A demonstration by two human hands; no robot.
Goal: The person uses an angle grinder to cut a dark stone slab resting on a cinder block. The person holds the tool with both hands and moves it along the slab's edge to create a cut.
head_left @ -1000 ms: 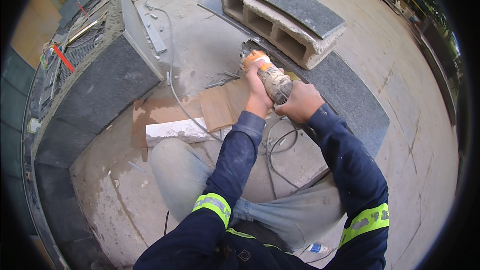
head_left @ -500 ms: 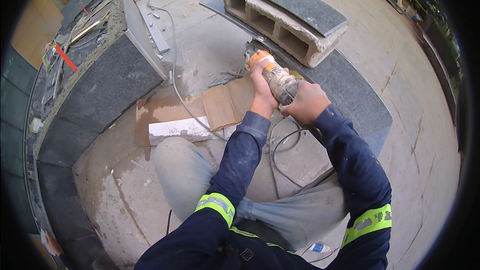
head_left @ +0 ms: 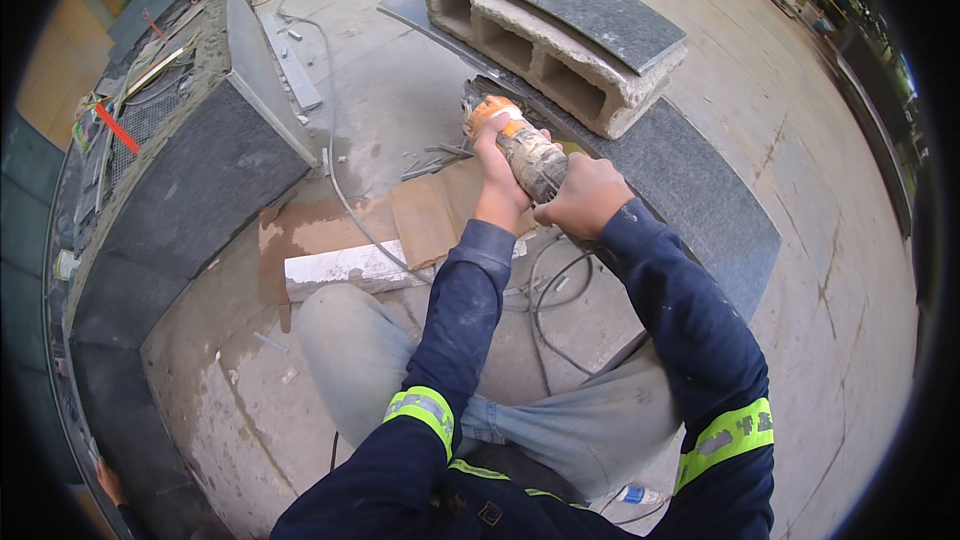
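Both my hands hold a dusty angle grinder (head_left: 537, 162) with an orange head. My left hand (head_left: 500, 180) wraps round its front part, just behind the head. My right hand (head_left: 590, 198) grips the rear end of the body. The grinder's head lies at the near edge of a long, curved dark stone slab (head_left: 700, 195); the disc cannot be made out, nor whether it touches the stone. On that slab rests a hollow concrete block (head_left: 640, 100), topped by a second curved slab (head_left: 560, 5).
Cardboard (head_left: 430, 210) and a white-coated strip (head_left: 345, 270) lie before my knees. A black cable (head_left: 550, 325) loops below the grinder. At left stands a curved stone-clad wall (head_left: 190, 210) with rubble and an orange strip (head_left: 117, 128) on top. Another person's hand (head_left: 108, 480) shows lower left.
The whole view has shifted slightly, so the slabs, block and wall appear further left. My grip on the angle grinder is the same, and its head stays at the slab's near edge.
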